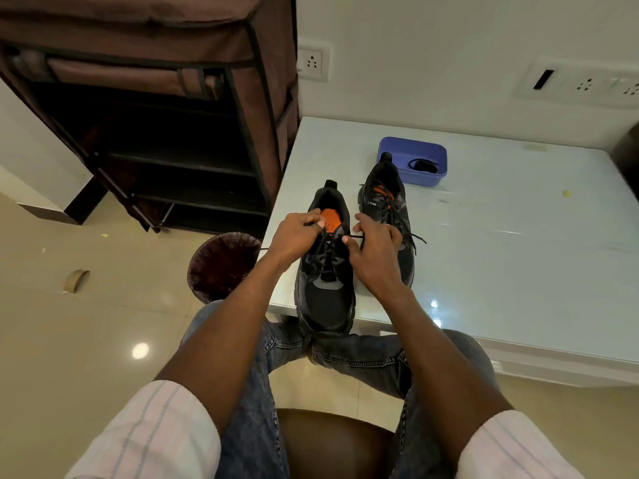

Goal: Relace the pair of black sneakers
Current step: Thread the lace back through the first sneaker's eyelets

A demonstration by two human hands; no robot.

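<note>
Two black mesh sneakers with orange insoles: the near sneaker (325, 271) at frame centre, the far sneaker (387, 216) just right. Left hand (297, 236) and right hand (375, 250) each pinch its black lace (356, 237). One blue plastic tray (413, 160) sits on the glossy white table (518, 254); beige tiled floor (86, 340).

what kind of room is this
Probably a room in a home: a fabric-covered shoe rack stands on the tiled floor, wall sockets sit above a white table, with a wastebasket beside it.
</note>
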